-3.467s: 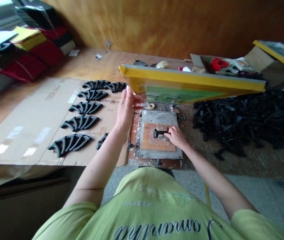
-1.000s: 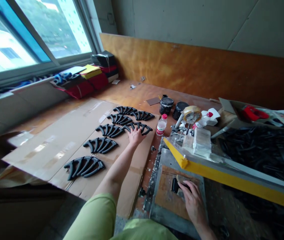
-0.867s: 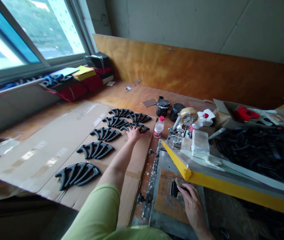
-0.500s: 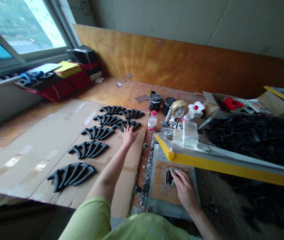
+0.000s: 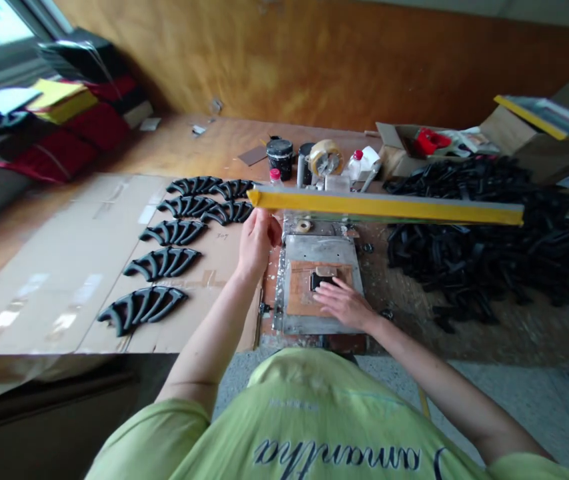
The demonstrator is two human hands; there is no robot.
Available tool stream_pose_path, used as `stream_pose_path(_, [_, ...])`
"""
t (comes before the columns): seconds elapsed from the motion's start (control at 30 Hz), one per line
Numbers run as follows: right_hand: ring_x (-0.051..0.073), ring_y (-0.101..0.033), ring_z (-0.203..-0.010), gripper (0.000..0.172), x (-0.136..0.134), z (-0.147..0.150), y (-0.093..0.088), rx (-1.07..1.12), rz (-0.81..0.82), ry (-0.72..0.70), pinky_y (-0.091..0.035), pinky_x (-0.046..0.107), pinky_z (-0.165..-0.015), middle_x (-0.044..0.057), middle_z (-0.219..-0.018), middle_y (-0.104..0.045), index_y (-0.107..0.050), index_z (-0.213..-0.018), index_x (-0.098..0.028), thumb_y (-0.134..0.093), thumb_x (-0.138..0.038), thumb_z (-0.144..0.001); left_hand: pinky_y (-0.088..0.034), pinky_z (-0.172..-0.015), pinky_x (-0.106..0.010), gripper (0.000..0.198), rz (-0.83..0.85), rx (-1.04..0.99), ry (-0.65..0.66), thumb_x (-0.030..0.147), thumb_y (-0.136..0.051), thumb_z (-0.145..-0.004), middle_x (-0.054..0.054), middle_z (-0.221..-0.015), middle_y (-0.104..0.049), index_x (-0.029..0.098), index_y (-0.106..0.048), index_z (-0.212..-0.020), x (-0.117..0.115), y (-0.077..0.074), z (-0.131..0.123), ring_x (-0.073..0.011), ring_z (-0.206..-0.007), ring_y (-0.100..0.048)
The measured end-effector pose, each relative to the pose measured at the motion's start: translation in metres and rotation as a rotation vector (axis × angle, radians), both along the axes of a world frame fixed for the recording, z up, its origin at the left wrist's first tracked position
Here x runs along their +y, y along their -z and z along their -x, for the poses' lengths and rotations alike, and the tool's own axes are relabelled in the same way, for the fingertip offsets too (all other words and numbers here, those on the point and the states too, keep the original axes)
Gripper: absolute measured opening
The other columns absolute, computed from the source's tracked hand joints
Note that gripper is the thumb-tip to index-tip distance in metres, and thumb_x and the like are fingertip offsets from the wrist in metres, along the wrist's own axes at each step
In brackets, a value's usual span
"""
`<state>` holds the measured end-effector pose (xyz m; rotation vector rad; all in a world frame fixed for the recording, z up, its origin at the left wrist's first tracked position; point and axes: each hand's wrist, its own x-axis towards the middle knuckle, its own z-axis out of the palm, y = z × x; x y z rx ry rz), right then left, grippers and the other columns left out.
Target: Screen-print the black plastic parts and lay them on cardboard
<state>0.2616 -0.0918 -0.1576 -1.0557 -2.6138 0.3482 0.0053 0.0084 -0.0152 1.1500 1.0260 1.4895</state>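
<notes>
My left hand (image 5: 257, 237) is up at the left corner of the yellow screen frame (image 5: 384, 205), fingers curled just under it; whether it grips the frame is unclear. The frame hangs raised over a metal plate (image 5: 321, 250) with a brown pad (image 5: 299, 297). A small black piece (image 5: 318, 280) lies on the pad. My right hand (image 5: 345, 305) rests flat there, fingers spread, fingertips at the black piece. Fanned groups of black curved pieces (image 5: 161, 262) lie on cardboard (image 5: 54, 267) to the left of my left hand.
A big heap of black pieces (image 5: 484, 233) fills the table on the right. Ink jars (image 5: 281, 155), a tape roll (image 5: 326, 157) and a small bottle (image 5: 275, 177) stand behind the frame. A cardboard box (image 5: 404, 143) holds a red item. Stacked fabrics (image 5: 64, 113) lie far left.
My left hand left the fanned black pieces and came back to the frame's left corner. My right hand stayed on the piece on the pad. My view tipped downward.
</notes>
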Motion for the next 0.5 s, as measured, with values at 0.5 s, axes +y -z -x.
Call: stream_pose_path(0.5, [0.031, -0.056, -0.118, 0.056, 0.088, 0.012, -0.076, -0.063, -0.095, 0.508, -0.048, 0.044, -0.099, 0.016, -0.127, -0.06, -0.059, -0.129, -0.016, -0.078, -0.031, -0.079, -0.033, -0.046, -0.019, 0.095, 0.536, 0.165, 0.164, 0.051, -0.071, -0.076, 0.004, -0.066, -0.062, 0.018, -0.033, -0.156, -0.088, 0.154, 0.018, -0.0085, -0.049, -0.047])
